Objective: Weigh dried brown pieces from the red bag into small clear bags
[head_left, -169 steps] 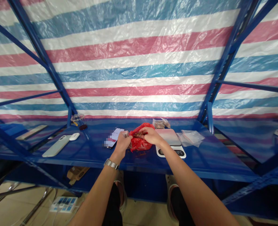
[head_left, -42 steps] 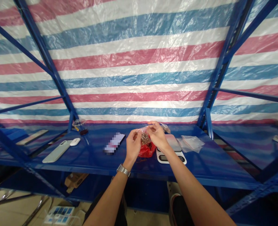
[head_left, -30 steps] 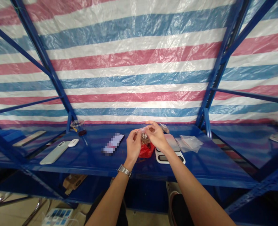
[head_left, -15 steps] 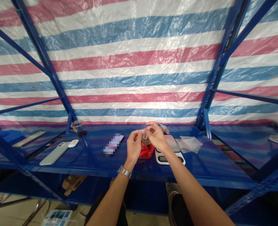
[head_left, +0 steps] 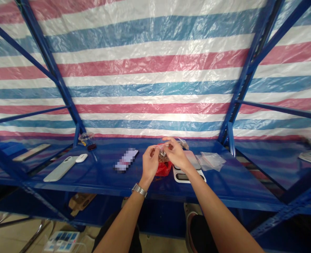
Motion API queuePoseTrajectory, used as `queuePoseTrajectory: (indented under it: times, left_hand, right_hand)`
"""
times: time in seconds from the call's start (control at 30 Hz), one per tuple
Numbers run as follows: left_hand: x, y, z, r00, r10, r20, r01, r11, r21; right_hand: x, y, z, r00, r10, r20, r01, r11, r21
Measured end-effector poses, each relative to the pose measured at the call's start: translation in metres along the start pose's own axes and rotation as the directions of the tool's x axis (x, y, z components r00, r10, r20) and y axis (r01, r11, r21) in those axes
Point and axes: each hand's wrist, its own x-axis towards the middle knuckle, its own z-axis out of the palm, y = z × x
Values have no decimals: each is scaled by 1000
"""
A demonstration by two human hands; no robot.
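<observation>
Between my hands is a small clear zip bag (head_left: pixel 163 154) with brown bits inside. My left hand (head_left: pixel 150 161) pinches its left side, and my right hand (head_left: pixel 175 153) pinches its upper right edge. Just below the bag, a red plastic bag (head_left: pixel 164 170) lies on the blue shelf (head_left: pixel 103 179). Right of it stands a white kitchen scale (head_left: pixel 189 176), partly covered by my right hand and forearm. Flat clear zip bags (head_left: pixel 212 161) lie beyond the scale to the right. Another filled clear bag (head_left: pixel 183 143) sits behind my right hand.
Left of my hands lies a phone (head_left: pixel 126 160) with a blurred screen. Farther left are a pale phone (head_left: pixel 60 169), a white earbud case (head_left: pixel 81 158) and a clear plastic cup (head_left: pixel 88 140) with dark liquid. Blue metal posts (head_left: pixel 237 95) frame the shelf before a striped sheet (head_left: pixel 155 70).
Both hands keep their pinch on the small clear bag, with only slight finger movement. The whole view has shifted a little.
</observation>
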Motion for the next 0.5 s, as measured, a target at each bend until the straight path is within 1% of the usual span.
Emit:
queuePoseTrajectory:
  times: [0.13,0.3,0.4,0.5]
  left_hand:
    - [-1,2,2,1000,7,7,-7,1000,3]
    - [0,-1,2,1000,8,-7,-8,1000,-6]
    - [0,-3,1,1000,12,-13,-12,1000,-6]
    - [0,-3,-1,1000,2,10,-1,1000,-30]
  right_hand:
    - [0,2,0,1000,-3,0,3,1000,20]
    - [0,4,0,999,34,-3,-34,999,41]
    - [-1,3,1,998,55,15,-56,997,59]
    - [-1,2,1,996,71,45,-74,995,62]
